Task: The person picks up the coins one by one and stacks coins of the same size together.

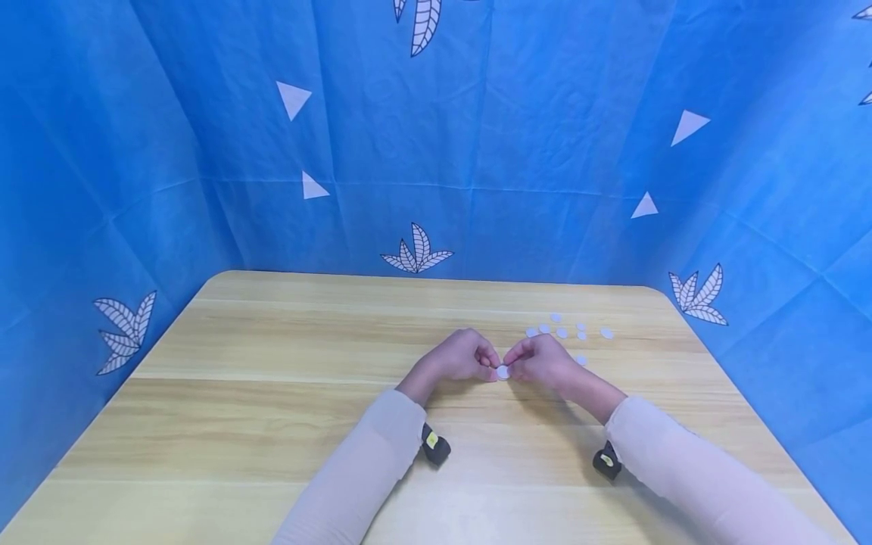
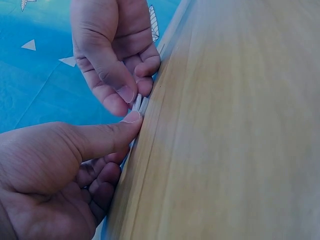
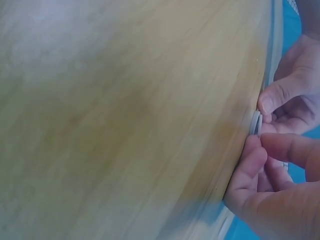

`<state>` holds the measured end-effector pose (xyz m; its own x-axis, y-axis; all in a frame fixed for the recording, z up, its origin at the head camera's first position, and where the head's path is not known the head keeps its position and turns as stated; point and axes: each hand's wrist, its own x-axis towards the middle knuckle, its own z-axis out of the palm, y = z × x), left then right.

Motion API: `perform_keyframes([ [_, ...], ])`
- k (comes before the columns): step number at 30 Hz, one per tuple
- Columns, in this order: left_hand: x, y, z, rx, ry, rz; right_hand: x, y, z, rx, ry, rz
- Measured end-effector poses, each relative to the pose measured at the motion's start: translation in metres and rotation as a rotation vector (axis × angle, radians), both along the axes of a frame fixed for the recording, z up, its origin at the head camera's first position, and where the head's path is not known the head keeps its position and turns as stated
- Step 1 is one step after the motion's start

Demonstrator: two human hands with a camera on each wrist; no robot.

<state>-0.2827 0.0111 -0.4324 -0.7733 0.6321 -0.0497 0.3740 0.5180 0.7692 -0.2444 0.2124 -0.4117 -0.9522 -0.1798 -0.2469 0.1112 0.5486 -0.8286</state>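
Note:
Two small white discs (image 1: 502,372), one on the other, lie low over the wooden tabletop between my hands. My left hand (image 1: 463,356) pinches their left side with thumb and fingertips. From the opposite side, my right hand (image 1: 543,360) holds the same discs at the edge. Seen edge-on in the left wrist view, the thin discs (image 2: 140,105) sit between the two thumbs. The right wrist view shows the pair of discs (image 3: 256,122) at the fingertips, partly covered by them.
Several loose white discs (image 1: 562,333) lie scattered on the table (image 1: 272,424) behind and right of my right hand. One disc (image 1: 581,360) is close beside that hand. A blue patterned cloth (image 1: 545,151) hangs around the table's back and sides.

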Motion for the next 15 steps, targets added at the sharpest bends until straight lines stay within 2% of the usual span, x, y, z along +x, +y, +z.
perform_keyframes([
  [15, -0.0003, -0.0001, -0.0003, 0.010, -0.002, 0.002, 0.0010, 0.0044, -0.0021, -0.061, 0.001, 0.039],
])
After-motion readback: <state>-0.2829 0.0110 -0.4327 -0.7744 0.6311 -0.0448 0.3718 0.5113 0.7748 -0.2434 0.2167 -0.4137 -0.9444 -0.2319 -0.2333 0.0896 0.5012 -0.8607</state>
